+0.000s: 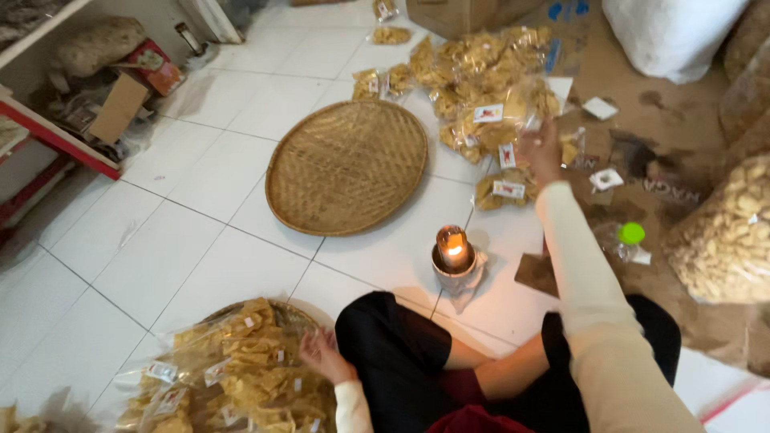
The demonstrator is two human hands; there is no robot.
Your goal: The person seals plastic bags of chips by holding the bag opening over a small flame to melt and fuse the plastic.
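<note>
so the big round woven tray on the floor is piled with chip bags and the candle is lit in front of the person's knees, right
Not quite. The head view shows the round woven tray bare; the chip bags lie on the floor beyond it, where the right hand reaches. The candle is indeed lit in front of the knees.

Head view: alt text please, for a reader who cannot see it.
A seated person stretches the right hand toward a heap of bagged yellow chips on a white tiled floor, while the left hand touches more bags in a basket. A lit candle and an empty woven tray lie between.
</note>
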